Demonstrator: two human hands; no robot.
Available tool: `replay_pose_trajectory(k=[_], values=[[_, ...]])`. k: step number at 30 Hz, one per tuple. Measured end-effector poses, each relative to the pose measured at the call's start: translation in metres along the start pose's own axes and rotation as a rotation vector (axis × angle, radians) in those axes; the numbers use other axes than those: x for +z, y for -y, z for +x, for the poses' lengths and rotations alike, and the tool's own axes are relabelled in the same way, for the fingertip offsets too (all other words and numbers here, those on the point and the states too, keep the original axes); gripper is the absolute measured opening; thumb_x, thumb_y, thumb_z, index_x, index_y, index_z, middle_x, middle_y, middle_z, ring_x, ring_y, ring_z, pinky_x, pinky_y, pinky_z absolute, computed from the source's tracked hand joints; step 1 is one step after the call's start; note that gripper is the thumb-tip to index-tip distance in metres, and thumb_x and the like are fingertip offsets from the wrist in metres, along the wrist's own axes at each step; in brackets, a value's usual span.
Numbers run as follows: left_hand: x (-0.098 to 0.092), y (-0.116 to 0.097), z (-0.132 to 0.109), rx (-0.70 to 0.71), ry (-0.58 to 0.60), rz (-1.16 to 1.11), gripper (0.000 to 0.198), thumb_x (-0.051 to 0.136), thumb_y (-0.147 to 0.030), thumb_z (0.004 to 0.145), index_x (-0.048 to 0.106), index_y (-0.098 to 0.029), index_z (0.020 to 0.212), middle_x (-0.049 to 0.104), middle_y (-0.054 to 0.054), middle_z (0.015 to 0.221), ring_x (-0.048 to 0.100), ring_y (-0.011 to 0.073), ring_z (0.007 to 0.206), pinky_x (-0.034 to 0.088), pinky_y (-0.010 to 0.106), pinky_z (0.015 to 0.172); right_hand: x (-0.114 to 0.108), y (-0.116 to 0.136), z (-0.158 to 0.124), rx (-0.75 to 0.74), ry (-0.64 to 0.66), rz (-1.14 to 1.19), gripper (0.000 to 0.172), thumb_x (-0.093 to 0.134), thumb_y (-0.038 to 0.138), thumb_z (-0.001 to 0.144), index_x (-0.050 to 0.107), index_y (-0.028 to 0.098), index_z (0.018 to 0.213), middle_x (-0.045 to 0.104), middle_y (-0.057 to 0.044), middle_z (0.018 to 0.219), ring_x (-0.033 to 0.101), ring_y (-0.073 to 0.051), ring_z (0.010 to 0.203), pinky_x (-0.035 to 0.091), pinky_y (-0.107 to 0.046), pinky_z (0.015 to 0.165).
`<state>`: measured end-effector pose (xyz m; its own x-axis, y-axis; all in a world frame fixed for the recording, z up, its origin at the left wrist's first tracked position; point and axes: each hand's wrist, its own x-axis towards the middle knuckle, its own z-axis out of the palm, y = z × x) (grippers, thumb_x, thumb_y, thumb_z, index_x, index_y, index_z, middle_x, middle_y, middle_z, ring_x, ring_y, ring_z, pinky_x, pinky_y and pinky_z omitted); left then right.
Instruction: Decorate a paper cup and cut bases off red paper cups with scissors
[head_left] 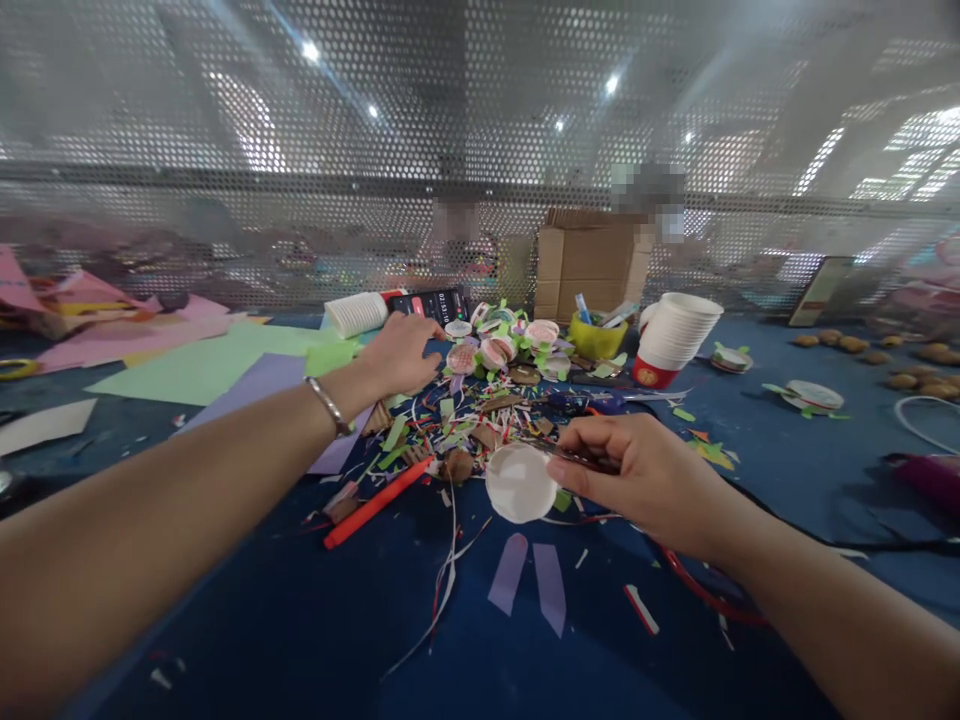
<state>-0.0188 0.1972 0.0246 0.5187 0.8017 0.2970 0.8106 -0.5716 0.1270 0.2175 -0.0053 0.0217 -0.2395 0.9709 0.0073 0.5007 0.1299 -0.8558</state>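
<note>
My left hand (pixel 401 352), with a silver bangle at the wrist, reaches forward beside a heap of small round paper crafts (pixel 498 350) with green paper pieces. Its fingers are spread and nothing shows in them. My right hand (pixel 637 475) is closed around a thin dark tool (pixel 589 458), whose kind I cannot make out. Just left of the right thumb lies a round white paper cup base (pixel 520 486), close to or touching the thumb tip. Two purple paper strips (pixel 551 590) lie nearer to me, and an orange-red marker (pixel 379 503) lies to the left.
Paper scraps (pixel 450 425) cover the middle of the blue table. Stacked paper cups (pixel 675 340), a yellow-green holder (pixel 596 337) and a cardboard box (pixel 592 265) stand behind. A phone (pixel 429 304) leans by another cup stack (pixel 356 314). Coloured sheets (pixel 195 365) lie left; scissors (pixel 585 402) lie beyond my right hand.
</note>
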Motion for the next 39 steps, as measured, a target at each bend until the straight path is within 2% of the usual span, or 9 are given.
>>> replay_pose_trajectory(k=[1, 3, 7, 10, 14, 19, 27, 33, 39], values=[[0.006, 0.002, 0.007, 0.023, 0.0, 0.037, 0.026, 0.058, -0.021, 0.088, 0.065, -0.014, 0.111, 0.066, 0.016, 0.126, 0.052, 0.0339, 0.127, 0.034, 0.05, 0.115, 0.0, 0.0, 0.001, -0.002, 0.003, -0.014, 0.019, 0.068, 0.035, 0.088, 0.064, 0.018, 0.079, 0.05, 0.004, 0.067, 0.041, -0.01, 0.061, 0.033, -0.024, 0.056], [0.018, 0.003, 0.02, 0.06, 0.015, 0.089, 0.025, 0.052, -0.023, 0.094, 0.064, -0.013, 0.115, 0.065, 0.017, 0.126, 0.049, 0.0346, 0.131, 0.037, 0.052, 0.113, 0.001, -0.001, 0.002, 0.003, 0.01, -0.053, 0.017, 0.066, 0.031, 0.088, 0.064, 0.018, 0.078, 0.049, 0.005, 0.065, 0.04, -0.01, 0.06, 0.031, -0.024, 0.055], [0.039, 0.004, 0.047, 0.082, 0.098, 0.136, 0.033, 0.06, -0.034, 0.097, 0.061, -0.015, 0.124, 0.063, 0.012, 0.126, 0.062, 0.0268, 0.115, 0.052, 0.05, 0.099, 0.001, -0.003, 0.003, 0.023, 0.018, -0.099, 0.016, 0.065, 0.03, 0.089, 0.063, 0.019, 0.077, 0.048, 0.005, 0.064, 0.039, -0.01, 0.059, 0.031, -0.024, 0.054], [0.043, 0.008, 0.069, 0.088, 0.151, 0.148, 0.039, 0.063, -0.036, 0.096, 0.059, -0.017, 0.13, 0.061, 0.011, 0.13, 0.064, 0.0251, 0.111, 0.056, 0.047, 0.093, 0.0, -0.006, 0.004, 0.024, 0.019, -0.096, 0.017, 0.064, 0.03, 0.09, 0.062, 0.019, 0.077, 0.049, 0.005, 0.066, 0.04, -0.01, 0.06, 0.032, -0.024, 0.055], [0.037, 0.018, 0.091, 0.051, 0.214, 0.19, 0.037, 0.063, -0.036, 0.096, 0.06, -0.016, 0.128, 0.063, 0.011, 0.127, 0.065, 0.0243, 0.109, 0.057, 0.046, 0.091, -0.001, -0.006, 0.005, 0.031, 0.017, -0.101, 0.016, 0.063, 0.029, 0.09, 0.062, 0.019, 0.078, 0.05, 0.005, 0.066, 0.04, -0.01, 0.06, 0.032, -0.023, 0.055], [0.033, 0.029, 0.096, 0.033, 0.228, 0.244, 0.038, 0.063, -0.036, 0.096, 0.059, -0.016, 0.129, 0.062, 0.011, 0.129, 0.064, 0.025, 0.111, 0.057, 0.047, 0.092, -0.001, -0.004, 0.005, 0.048, 0.037, -0.086, 0.013, 0.062, 0.025, 0.089, 0.062, 0.019, 0.078, 0.051, 0.005, 0.067, 0.042, -0.01, 0.061, 0.033, -0.023, 0.055], [0.045, 0.035, 0.1, 0.04, 0.249, 0.242, 0.038, 0.063, -0.036, 0.096, 0.059, -0.017, 0.129, 0.063, 0.011, 0.128, 0.065, 0.0248, 0.11, 0.057, 0.046, 0.091, 0.0, -0.004, 0.006, 0.058, 0.054, -0.074, 0.01, 0.063, 0.024, 0.088, 0.064, 0.019, 0.08, 0.056, 0.003, 0.071, 0.045, -0.011, 0.064, 0.035, -0.023, 0.057], [0.056, 0.034, 0.098, 0.053, 0.194, 0.174, 0.038, 0.062, -0.036, 0.097, 0.059, -0.016, 0.128, 0.063, 0.011, 0.127, 0.065, 0.0241, 0.108, 0.057, 0.045, 0.09, 0.0, -0.005, 0.007, 0.065, 0.051, -0.106, 0.009, 0.064, 0.023, 0.087, 0.066, 0.019, 0.079, 0.059, 0.003, 0.072, 0.048, -0.012, 0.066, 0.037, -0.023, 0.058], [0.065, 0.05, 0.101, 0.044, 0.132, 0.143, 0.038, 0.063, -0.035, 0.096, 0.059, -0.017, 0.129, 0.063, 0.011, 0.127, 0.065, 0.0244, 0.109, 0.057, 0.045, 0.09, 0.001, -0.004, 0.007, 0.041, 0.026, -0.144, 0.011, 0.061, 0.021, 0.088, 0.065, 0.018, 0.078, 0.057, 0.004, 0.069, 0.046, -0.01, 0.063, 0.035, -0.021, 0.056]])
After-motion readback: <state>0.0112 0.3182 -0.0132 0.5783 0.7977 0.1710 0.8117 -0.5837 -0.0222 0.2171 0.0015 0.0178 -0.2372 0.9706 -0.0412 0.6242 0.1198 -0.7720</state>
